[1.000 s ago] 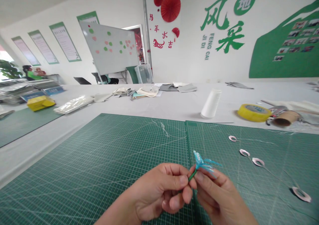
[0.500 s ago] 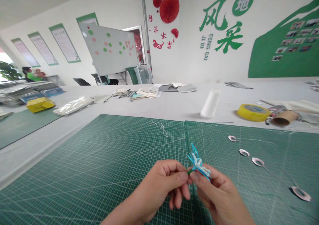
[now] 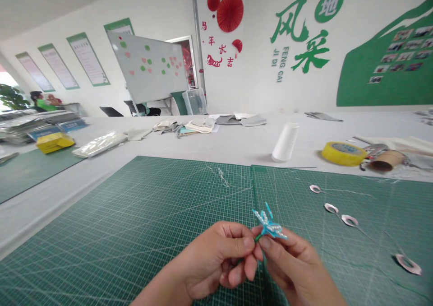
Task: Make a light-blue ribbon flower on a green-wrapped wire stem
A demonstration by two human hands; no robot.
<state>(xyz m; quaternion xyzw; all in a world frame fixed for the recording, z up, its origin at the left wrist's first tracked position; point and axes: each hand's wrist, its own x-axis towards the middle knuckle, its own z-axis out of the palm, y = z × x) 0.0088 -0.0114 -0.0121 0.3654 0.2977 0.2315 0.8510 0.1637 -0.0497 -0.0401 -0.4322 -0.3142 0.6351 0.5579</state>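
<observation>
A little blue bead flower (image 3: 269,227) sat on top of a green stem (image 3: 259,237), up in the air above a green cutting mat (image 3: 101,215). It had white beads in the middle and thin blue bits poking out. The left hand (image 3: 216,261) and the right hand (image 3: 291,265) were close together, and they pinched the stem from both sides, just under the flower. Both hands were busy with this one small flower, and there was no tool in them. Four small white rings (image 3: 331,208) with thin threads lay on the mat to the right. Past the mat were a white thread cone (image 3: 285,142), a yellow tape roll (image 3: 343,154), and a brown cardboard tube (image 3: 382,160).
</observation>
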